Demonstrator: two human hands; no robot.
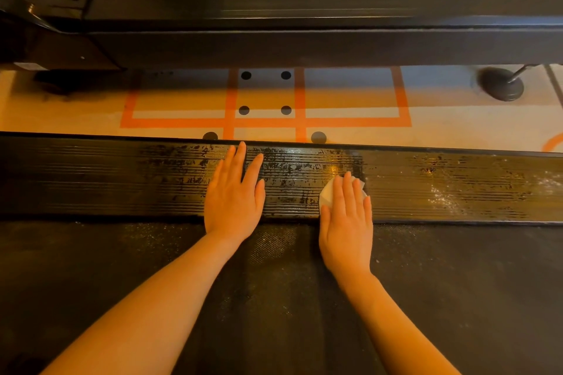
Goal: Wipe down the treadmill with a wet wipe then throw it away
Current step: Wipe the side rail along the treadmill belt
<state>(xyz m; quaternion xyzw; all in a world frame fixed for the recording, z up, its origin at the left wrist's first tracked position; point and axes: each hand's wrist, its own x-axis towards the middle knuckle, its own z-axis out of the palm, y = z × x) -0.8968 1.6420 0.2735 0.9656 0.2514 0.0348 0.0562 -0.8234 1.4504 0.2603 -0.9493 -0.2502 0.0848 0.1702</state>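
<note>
The right hand (345, 222) lies flat, fingers straight, pressing a folded white wet wipe (328, 194) onto the ribbed black side rail of the treadmill (91, 173); the left hand (233, 195) rests open and empty on the same rail, just beside it. Around the hands the rail gleams wet, so wiping looks partly done. Pale dust remains farther right along the rail, and binning the wipe is still to come.

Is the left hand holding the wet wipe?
No, the wet wipe lies under the right hand; the left hand rests flat on the side rail.
</note>
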